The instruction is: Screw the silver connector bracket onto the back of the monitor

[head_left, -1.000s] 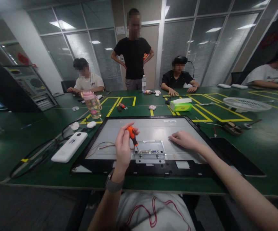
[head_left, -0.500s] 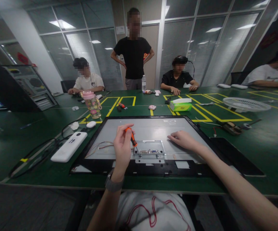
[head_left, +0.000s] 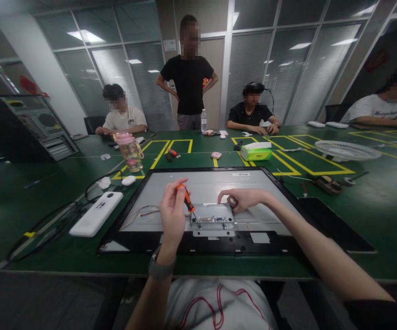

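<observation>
The right hand [head_left: 241, 199] has moved left since half a second ago, off the bare panel and up to the far right corner of the metal cover plate [head_left: 213, 219], and its fingers have curled in; the left hand has barely shifted.

A long green table [head_left: 373, 201] marked with yellow tape lines fills a glass-walled office. At far left a computer tower case [head_left: 29, 123] lies on its side. Nearer lie a black cable [head_left: 47, 220], a white power brick [head_left: 96, 213] and a pink-lidded bottle [head_left: 129, 151]. Across the table sit people in white and black shirts, with a person in a black shirt [head_left: 187, 78] standing between them. A green tissue box [head_left: 257, 151] and a white fan grille [head_left: 347, 149] lie to the right.

In front of the wearer, a monitor [head_left: 205, 183] lies face down with its grey rear panel bared inside the black frame. The cover plate sits near its close edge.

The screwdriver [head_left: 185, 198] stands steeply. Its orange handle leans up and to the left, and its dark shaft runs down and right to the plate's left corner.

The left hand [head_left: 172, 213], with a watch on its wrist, grips the orange handle between thumb and fingertips. The right hand is half curled, its fingertips on the plate's far right corner. Whether it pinches anything cannot be told.
</observation>
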The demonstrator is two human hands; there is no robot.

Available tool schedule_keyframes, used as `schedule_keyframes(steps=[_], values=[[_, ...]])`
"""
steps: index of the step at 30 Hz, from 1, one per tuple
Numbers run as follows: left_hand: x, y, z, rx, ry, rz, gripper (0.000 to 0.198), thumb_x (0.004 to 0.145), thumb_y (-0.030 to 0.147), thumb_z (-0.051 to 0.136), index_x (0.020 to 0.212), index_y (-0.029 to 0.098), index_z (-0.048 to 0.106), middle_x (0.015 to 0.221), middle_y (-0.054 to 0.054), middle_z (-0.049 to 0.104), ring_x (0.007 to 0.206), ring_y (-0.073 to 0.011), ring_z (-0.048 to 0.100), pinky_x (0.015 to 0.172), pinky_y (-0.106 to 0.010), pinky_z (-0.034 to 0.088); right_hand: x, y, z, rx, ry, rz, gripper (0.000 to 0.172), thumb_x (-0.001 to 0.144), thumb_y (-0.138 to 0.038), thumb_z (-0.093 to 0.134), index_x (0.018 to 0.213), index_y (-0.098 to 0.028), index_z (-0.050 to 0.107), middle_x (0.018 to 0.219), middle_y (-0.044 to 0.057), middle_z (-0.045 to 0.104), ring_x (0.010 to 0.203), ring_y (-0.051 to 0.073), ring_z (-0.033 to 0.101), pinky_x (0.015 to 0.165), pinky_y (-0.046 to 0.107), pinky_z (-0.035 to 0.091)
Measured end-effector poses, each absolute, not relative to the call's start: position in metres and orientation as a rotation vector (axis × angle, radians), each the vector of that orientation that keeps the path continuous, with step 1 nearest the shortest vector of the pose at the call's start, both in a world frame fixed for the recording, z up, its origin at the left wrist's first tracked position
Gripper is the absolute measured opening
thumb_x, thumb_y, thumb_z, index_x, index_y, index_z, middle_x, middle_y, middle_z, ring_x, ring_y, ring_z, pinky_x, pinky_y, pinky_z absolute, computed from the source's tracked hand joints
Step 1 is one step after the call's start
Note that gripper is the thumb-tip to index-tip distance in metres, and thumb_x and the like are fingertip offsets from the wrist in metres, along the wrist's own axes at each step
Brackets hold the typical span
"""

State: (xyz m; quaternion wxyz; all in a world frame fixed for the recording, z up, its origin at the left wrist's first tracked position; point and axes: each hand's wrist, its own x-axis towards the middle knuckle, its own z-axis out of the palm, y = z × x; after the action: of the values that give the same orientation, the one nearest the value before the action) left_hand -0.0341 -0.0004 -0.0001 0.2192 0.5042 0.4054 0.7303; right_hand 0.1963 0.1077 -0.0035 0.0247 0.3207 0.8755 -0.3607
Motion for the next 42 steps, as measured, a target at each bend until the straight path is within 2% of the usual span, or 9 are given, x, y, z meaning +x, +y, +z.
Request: schedule_keyframes(steps=[5, 10, 15, 19, 24, 29, 34, 38, 42], values=[[-0.034, -0.001, -0.002, 1.418, 1.108, 2.03, 0.027, 0.09, 0.039, 0.058, 0.101, 0.018, 0.071, 0.085, -0.003, 0.059, 0.072, -0.0116, 0.062, 0.066, -0.021, 0.051, 0.212, 0.097, -0.01, 0.938, 2.695, -1.307, 0.078, 0.067, -0.028, 0.08, 0.136, -0.016, 0.044, 0.073, -0.008, 0.045, 0.064, 0.01, 0.046, 0.059, 0.021, 0.036], [-0.035, 0.001, -0.003, 1.385, 1.127, 2.038, 0.028, 0.09, 0.04, 0.058, 0.102, 0.018, 0.071, 0.085, -0.003, 0.06, 0.073, -0.0121, 0.062, 0.067, -0.021, 0.051, 0.212, 0.093, -0.015, 0.992, 2.707, -1.294, 0.075, 0.073, -0.043, 0.077, 0.135, -0.015, 0.045, 0.071, -0.008, 0.044, 0.062, 0.01, 0.045, 0.057, 0.022, 0.035], [-0.035, 0.002, -0.004, 1.366, 1.091, 2.048, 0.026, 0.09, 0.038, 0.058, 0.101, 0.018, 0.071, 0.088, -0.004, 0.061, 0.075, -0.0121, 0.063, 0.071, -0.022, 0.052, 0.21, 0.092, -0.016, 1.021, 2.718, -1.25, 0.082, 0.068, -0.046, 0.08, 0.136, -0.017, 0.044, 0.072, -0.007, 0.045, 0.063, 0.011, 0.047, 0.058, 0.023, 0.036], [-0.035, -0.001, -0.005, 1.386, 0.969, 2.036, 0.027, 0.091, 0.035, 0.055, 0.104, 0.017, 0.071, 0.094, -0.006, 0.065, 0.082, -0.0145, 0.065, 0.079, -0.026, 0.053, 0.209, 0.088, -0.016, 1.047, 2.747, -1.249, 0.079, 0.069, -0.047, 0.079, 0.133, -0.017, 0.046, 0.073, -0.007, 0.046, 0.066, 0.012, 0.048, 0.059, 0.023, 0.036], [-0.033, -0.002, -0.003, 1.467, 1.06, 2.112, 0.02, 0.085, 0.032, 0.066, 0.096, 0.017, 0.073, 0.088, -0.004, 0.063, 0.076, -0.0124, 0.061, 0.072, -0.022, 0.051, 0.208, 0.087, -0.015, 1.049, 2.752, -1.246, 0.079, 0.068, -0.048, 0.079, 0.133, -0.017, 0.047, 0.072, -0.007, 0.047, 0.065, 0.012, 0.047, 0.059, 0.023, 0.036], [-0.034, 0.001, -0.006, 1.349, 0.879, 1.955, 0.032, 0.091, 0.039, 0.057, 0.108, 0.016, 0.071, 0.091, -0.007, 0.066, 0.076, -0.0138, 0.064, 0.076, -0.027, 0.054, 0.208, 0.088, -0.015, 1.058, 2.738, -1.255, 0.079, 0.068, -0.048, 0.079, 0.133, -0.015, 0.047, 0.07, -0.007, 0.046, 0.064, 0.012, 0.047, 0.059, 0.023, 0.036], [-0.034, 0.003, -0.008, 1.462, 0.926, 2.027, 0.019, 0.085, 0.034, 0.067, 0.095, 0.018, 0.072, 0.089, -0.004, 0.06, 0.071, -0.0111, 0.058, 0.062, -0.02, 0.049, 0.207, 0.087, -0.015, 1.068, 2.73, -1.258, 0.078, 0.068, -0.046, 0.079, 0.133, -0.017, 0.046, 0.071, -0.007, 0.046, 0.065, 0.012, 0.047, 0.059, 0.023, 0.037], [-0.036, 0.004, -0.009, 1.428, 0.933, 2.017, 0.023, 0.089, 0.036, 0.061, 0.099, 0.019, 0.072, 0.084, -0.003, 0.059, 0.071, -0.0114, 0.058, 0.067, -0.022, 0.047, 0.208, 0.087, -0.015, 1.075, 2.721, -1.262, 0.079, 0.068, -0.046, 0.079, 0.134, -0.016, 0.046, 0.072, -0.007, 0.046, 0.065, 0.013, 0.048, 0.059, 0.024, 0.037], [-0.038, 0.003, -0.01, 1.406, 0.91, 2.009, 0.024, 0.091, 0.034, 0.056, 0.1, 0.019, 0.072, 0.09, -0.004, 0.06, 0.076, -0.0128, 0.059, 0.069, -0.023, 0.047, 0.208, 0.087, -0.016, 1.077, 2.723, -1.255, 0.08, 0.069, -0.046, 0.079, 0.135, -0.016, 0.045, 0.072, -0.007, 0.045, 0.064, 0.012, 0.047, 0.06, 0.024, 0.036]])
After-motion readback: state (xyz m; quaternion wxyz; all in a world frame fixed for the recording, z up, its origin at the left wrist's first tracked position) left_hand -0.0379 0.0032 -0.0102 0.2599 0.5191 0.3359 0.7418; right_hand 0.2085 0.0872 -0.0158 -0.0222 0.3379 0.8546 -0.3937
